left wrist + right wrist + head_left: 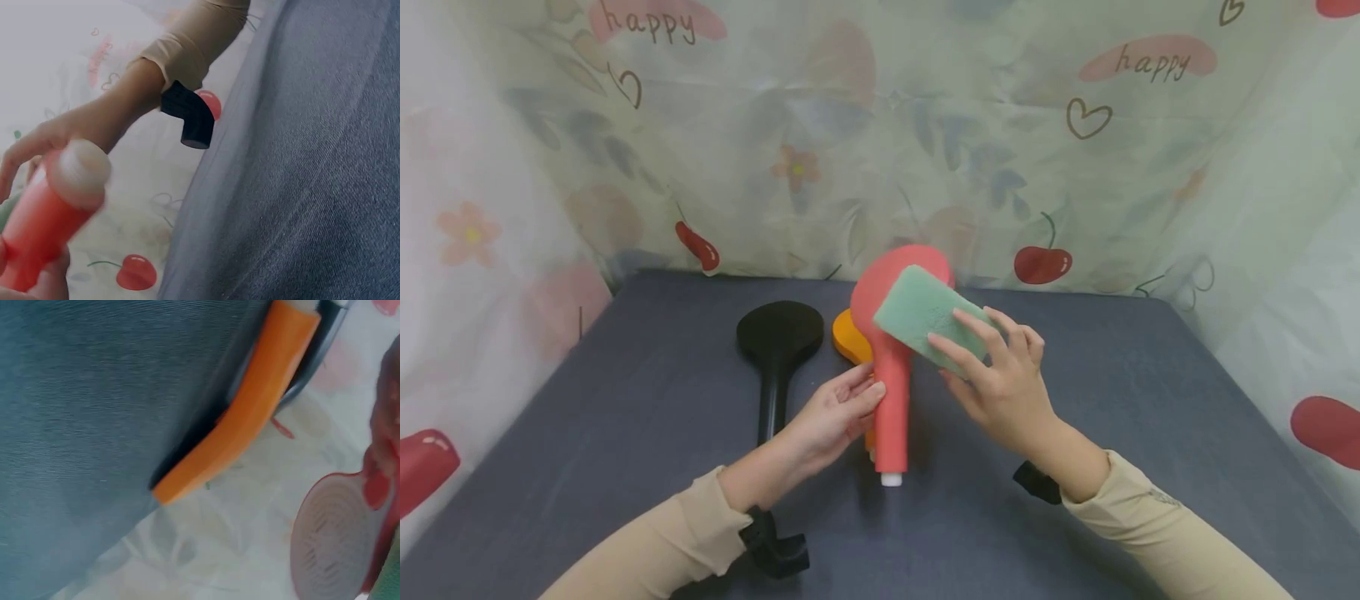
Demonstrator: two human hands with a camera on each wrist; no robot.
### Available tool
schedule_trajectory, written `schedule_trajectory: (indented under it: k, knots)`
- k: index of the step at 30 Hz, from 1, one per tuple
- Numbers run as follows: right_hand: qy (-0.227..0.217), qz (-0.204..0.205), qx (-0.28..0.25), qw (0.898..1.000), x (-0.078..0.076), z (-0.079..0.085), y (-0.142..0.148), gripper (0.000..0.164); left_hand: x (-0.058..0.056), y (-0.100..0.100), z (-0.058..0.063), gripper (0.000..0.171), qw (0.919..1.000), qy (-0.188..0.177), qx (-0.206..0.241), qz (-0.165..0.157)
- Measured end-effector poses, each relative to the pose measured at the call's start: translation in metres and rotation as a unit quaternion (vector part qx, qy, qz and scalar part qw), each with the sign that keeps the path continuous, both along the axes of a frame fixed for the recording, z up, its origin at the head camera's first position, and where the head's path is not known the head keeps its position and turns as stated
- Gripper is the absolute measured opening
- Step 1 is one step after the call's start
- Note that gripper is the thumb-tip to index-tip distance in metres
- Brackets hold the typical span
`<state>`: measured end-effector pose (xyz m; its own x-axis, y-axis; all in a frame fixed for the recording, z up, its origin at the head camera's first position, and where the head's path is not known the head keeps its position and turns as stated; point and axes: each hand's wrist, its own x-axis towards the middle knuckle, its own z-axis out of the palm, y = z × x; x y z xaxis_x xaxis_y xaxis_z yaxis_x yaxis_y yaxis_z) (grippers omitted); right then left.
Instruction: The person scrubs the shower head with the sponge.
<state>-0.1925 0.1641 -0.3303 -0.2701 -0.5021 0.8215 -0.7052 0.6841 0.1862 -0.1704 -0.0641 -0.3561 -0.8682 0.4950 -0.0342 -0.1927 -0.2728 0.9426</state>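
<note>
My left hand (pixel 838 408) grips the handle of a coral-red shower head (pixel 892 400), held upright with its white connector end (pixel 84 165) downward. The head's smooth back faces the head camera; its pale nozzle face (pixel 331 537) appears in the right wrist view. In my right hand (pixel 1003 383) is a light green sponge (pixel 925 317), its fingers spread across the near side. The sponge overlaps the lower right of the shower head's back; whether it presses there I cannot tell. Behind the red one lies an orange shower head (pixel 850 335), partly hidden.
To the left, a black shower head (pixel 780 333) lies on the dark grey table (pixel 625 400), its handle end hidden behind my left forearm. A patterned curtain (pixel 895 167) encloses the back and sides. Black camera mounts (pixel 778 550) sit at the wrists.
</note>
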Motion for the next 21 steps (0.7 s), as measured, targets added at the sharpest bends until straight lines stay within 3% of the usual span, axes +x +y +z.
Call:
schedule_trajectory:
  k: [8, 14, 17, 21]
  knots:
    - [-0.070, 0.004, -0.090, 0.993, -0.006, -0.010, 0.009, 0.035, 0.002, -0.002, 0.005, 0.054, 0.9944, -0.027, 0.088, -0.051]
    - [-0.120, 0.024, -0.142, 0.982, -0.007, -0.020, 0.007, 0.042, 0.006, 0.000, 0.014, 0.047, 0.9847, -0.058, 0.134, -0.096]
    - [-0.129, 0.034, -0.152, 0.979, -0.008, -0.024, 0.003, 0.042, 0.008, 0.002, 0.019, 0.044, 0.9819, -0.079, 0.135, -0.107]
    - [-0.130, 0.041, -0.155, 0.979, -0.009, -0.028, -0.001, 0.042, 0.009, 0.004, 0.021, 0.044, 0.9860, -0.094, 0.105, -0.090]
